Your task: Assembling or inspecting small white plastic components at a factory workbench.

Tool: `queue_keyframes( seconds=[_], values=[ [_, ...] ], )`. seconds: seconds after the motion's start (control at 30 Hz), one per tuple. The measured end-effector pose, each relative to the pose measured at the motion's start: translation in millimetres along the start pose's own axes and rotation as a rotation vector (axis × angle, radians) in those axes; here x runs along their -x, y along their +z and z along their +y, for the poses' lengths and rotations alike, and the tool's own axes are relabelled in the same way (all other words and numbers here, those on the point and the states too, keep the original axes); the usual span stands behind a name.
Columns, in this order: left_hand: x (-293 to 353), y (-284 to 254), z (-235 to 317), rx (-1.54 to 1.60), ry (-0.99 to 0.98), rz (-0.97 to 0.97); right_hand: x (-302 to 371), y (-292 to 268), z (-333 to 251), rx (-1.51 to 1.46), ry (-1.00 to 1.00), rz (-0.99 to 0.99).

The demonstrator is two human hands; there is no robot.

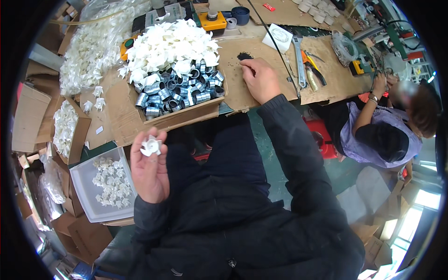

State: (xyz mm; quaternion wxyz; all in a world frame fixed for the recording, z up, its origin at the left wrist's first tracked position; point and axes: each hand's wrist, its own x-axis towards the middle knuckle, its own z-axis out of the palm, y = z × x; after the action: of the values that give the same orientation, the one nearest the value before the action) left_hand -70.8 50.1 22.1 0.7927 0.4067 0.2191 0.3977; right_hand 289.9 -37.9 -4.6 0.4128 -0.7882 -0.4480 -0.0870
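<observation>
My left hand (150, 175) is raised in front of the bench edge, its fingers and thumb holding a white plastic impeller (151, 146) with curved blades. On the cardboard-covered bench, my right hand (262, 80) has its thumb and forefinger pinched together, just below a small heap of tiny black parts (244, 56). Whether anything is between those fingertips is too small to tell. Left of that hand, a cardboard tray (186, 115) holds shiny metal sleeves (163, 95), with a mound of white impellers (170, 46) heaped behind and over them.
A white plastic bin (84, 186) with more impellers stands at lower left, below a cardboard box (80, 128) of them. An adjustable wrench (299, 60) and pliers (315, 70) lie right. Yellow control boxes (212, 22) stand behind. A co-worker (382, 126) sits at far right.
</observation>
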Motion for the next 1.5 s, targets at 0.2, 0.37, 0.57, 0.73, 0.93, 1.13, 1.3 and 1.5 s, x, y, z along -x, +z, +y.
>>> queue_keyframes(
  seconds=[0.2, 0.37, 0.57, 0.73, 0.93, 1.13, 1.3, 1.5],
  values=[
    [8, 3, -16, 0.006, -0.150, -0.031, 5, 10, 3, 0.129, 0.021, 0.012],
    [4, 11, -24, -0.025, -0.179, -0.082, 5, 14, 0, 0.160, 0.023, -0.006],
    [3, 17, -28, -0.028, -0.164, -0.132, 5, 14, -2, 0.211, 0.019, -0.018],
    [-2, 25, -29, -0.095, -0.137, -0.158, 8, 10, 1, 0.113, -0.097, 0.093],
    [-16, 43, -35, -0.145, -0.090, -0.206, 47, -29, -72, -1.125, 0.739, -0.169],
    [-20, 58, -45, -0.080, -0.094, -0.214, 86, -36, -121, -1.479, 0.854, -0.411],
    [-19, 58, -48, -0.070, -0.076, -0.218, 97, -32, -125, -1.481, 0.826, -0.498],
    [-15, 53, -42, -0.117, -0.076, -0.229, 99, -29, -130, -1.405, 0.810, -0.487]
  ],
)
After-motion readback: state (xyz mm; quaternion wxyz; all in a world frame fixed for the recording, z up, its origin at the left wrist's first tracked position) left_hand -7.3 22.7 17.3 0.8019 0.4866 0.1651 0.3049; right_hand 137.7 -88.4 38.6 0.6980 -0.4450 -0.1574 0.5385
